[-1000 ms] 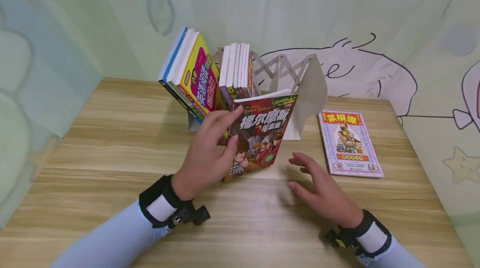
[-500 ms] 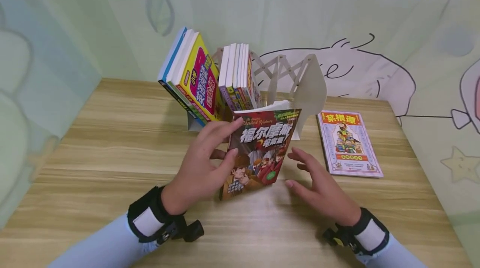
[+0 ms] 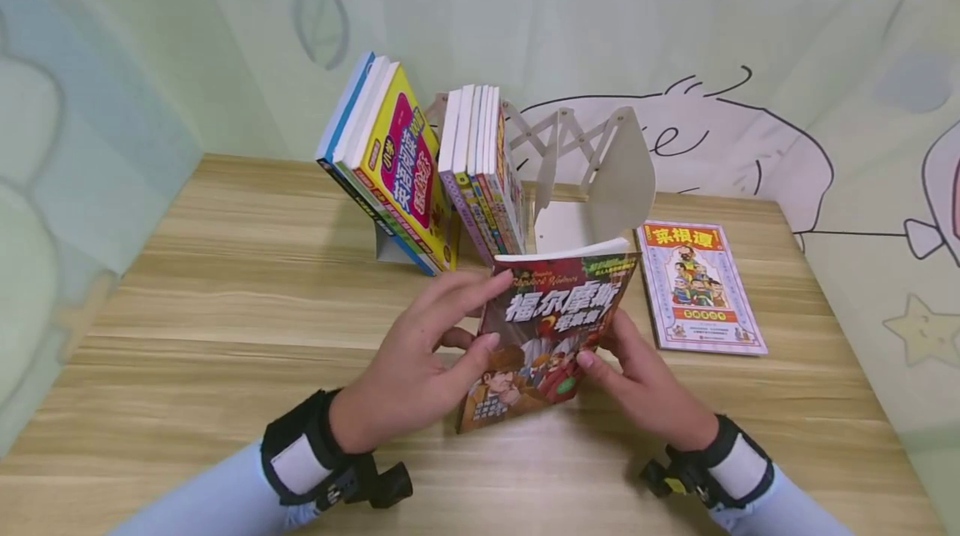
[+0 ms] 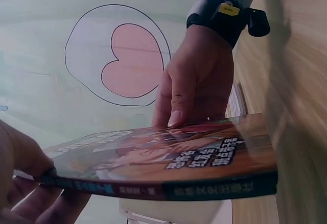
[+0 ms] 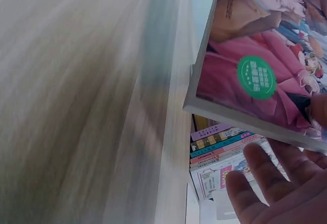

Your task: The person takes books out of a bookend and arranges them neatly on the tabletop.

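A comic-style paperback book (image 3: 551, 336) with a dark red and brown cover is held tilted above the table, its front toward me. My left hand (image 3: 420, 369) grips its spine side, thumb on the cover and fingers behind. On the opposite edge my right hand (image 3: 652, 390) pinches the book, thumb on the front. The left wrist view shows the book's dark spine (image 4: 219, 191) and the right hand (image 4: 196, 81) across from it. In the right wrist view, the right fingers (image 5: 265, 170) lie under the book, near its green round badge (image 5: 256, 77).
Behind the book stands a white folding book rack (image 3: 626, 177). Several thin books (image 3: 483, 161) stand in it, with larger books (image 3: 397, 161) leaning at its left. A purple-bordered book (image 3: 697, 286) lies flat on the wooden table (image 3: 225, 294) at right. A printed cloth wall (image 3: 450, 11) encloses the back.
The book has come toward me and slightly right, away from the rack, in my left hand. My right hand, apart from it earlier, now holds its right edge.
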Action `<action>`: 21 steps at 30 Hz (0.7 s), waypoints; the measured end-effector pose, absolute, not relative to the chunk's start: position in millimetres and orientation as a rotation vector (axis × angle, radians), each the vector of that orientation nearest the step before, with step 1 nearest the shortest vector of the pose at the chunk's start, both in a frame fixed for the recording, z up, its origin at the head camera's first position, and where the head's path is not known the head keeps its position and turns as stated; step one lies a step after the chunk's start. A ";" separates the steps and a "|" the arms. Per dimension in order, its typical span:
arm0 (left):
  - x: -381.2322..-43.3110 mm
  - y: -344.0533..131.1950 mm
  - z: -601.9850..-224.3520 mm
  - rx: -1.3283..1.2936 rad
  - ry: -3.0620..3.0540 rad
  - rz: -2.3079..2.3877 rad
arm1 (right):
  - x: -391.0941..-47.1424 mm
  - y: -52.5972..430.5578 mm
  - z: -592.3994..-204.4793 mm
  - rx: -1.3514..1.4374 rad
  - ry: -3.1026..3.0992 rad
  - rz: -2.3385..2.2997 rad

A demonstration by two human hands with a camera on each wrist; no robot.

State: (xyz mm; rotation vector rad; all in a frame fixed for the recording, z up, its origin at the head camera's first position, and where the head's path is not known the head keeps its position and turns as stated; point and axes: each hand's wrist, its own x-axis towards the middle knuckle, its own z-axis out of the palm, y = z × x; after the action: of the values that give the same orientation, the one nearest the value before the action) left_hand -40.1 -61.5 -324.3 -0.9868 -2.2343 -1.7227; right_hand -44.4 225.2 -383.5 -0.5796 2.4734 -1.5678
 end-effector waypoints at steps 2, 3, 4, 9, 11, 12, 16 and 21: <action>-39.7 -60.5 -325.0 -0.980 -2.230 -1.730 | -43.7 225.1 -383.9 -0.585 2.412 -1.661; -39.8 -60.2 -325.2 -0.976 -2.231 -1.731 | -43.6 225.1 -384.0 -0.591 2.382 -1.708; -39.9 -59.9 -325.4 -0.976 -2.232 -1.727 | -43.7 225.3 -384.1 -0.598 2.354 -1.754; -41.8 -59.5 -327.0 -0.968 -2.255 -1.699 | -45.2 228.0 -384.9 -0.639 2.263 -1.885; -42.6 -59.7 -328.1 -0.964 -2.259 -1.688 | -45.4 229.5 -385.2 -0.642 2.249 -1.896; -42.9 -59.8 -328.6 -0.964 -2.259 -1.680 | -45.5 230.0 -385.1 -0.645 2.249 -1.897; -43.7 -60.6 -330.6 -0.960 -2.269 -1.659 | -45.4 231.6 -385.1 -0.635 2.249 -1.902; -44.4 -65.1 -331.3 -0.946 -2.373 -1.629 | -45.4 233.7 -387.9 -0.656 2.241 -1.941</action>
State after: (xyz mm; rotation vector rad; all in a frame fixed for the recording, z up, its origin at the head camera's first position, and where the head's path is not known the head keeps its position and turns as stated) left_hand -44.4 -65.1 -331.3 -0.9463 -2.3725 -1.6285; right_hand -45.4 233.7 -387.9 -0.6562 2.2412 -1.9412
